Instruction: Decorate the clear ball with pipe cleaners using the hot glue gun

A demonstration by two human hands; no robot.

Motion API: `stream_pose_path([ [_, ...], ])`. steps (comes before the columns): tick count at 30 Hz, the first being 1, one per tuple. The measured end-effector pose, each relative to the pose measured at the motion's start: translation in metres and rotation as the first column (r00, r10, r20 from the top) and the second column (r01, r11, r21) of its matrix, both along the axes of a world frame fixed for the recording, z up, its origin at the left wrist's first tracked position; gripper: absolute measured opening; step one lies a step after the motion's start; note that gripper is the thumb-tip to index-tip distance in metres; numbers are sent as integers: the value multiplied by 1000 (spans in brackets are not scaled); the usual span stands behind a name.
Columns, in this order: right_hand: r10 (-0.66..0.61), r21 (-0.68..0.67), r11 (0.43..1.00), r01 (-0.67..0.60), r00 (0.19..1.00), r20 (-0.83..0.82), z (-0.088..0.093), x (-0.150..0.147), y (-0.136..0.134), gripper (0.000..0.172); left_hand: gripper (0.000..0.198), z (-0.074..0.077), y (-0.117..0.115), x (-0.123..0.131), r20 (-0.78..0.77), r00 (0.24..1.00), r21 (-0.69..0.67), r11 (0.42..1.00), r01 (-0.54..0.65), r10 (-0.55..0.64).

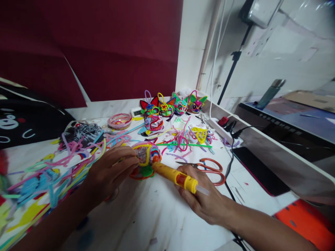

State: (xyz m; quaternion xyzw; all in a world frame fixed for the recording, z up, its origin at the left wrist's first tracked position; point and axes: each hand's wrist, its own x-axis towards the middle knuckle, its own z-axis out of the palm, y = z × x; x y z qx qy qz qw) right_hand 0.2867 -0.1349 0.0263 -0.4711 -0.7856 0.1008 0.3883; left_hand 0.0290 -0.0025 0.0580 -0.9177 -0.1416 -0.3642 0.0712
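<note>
My right hand (195, 190) is closed around a yellow hot glue gun (172, 174), a clear glue stick poking from its back end. The gun's nozzle meets the right side of a round pipe-cleaner ornament (143, 155) with yellow, pink, blue and green parts. At that ornament's left edge, the fingers of my left hand (112, 167) are bent and grip it; the thumb is mostly hidden. Just beyond my right hand lie orange-handled scissors (209, 167), blades pointing left.
Loose pipe cleaners (34, 190) cover the left side. Several finished cat-face ornaments (180, 104) stand at the back near a clear bowl (119, 121). A power strip (222, 130), a black cable and a phone (259, 170) lie along the right edge.
</note>
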Motion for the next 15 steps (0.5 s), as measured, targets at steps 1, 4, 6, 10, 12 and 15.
stream_pose_path([
  [1,-1,7,1000,1,1000,4,0,0,0,16,16,0,1,0,-1,1000,8,1000,4,-4],
  [4,-5,5,1000,5,1000,13,1,0,-1,17,15,-1,3,-1,-16,999,32,999,31,-30],
  [6,-1,10,1000,1,1000,14,2,-1,-2,17,15,-1,4,-1,-23,999,36,999,34,-34],
  [10,6,25,1000,-7,1000,22,3,-1,-2,17,17,-1,4,-1,-30,999,45,998,40,-38],
  [12,1,21,1000,-1,1000,26,2,-1,-2,17,17,0,3,-1,-19,999,45,998,44,-44],
  [15,-10,29,1000,9,1000,26,1,-2,-2,16,18,0,3,0,-3,999,50,998,41,-41],
])
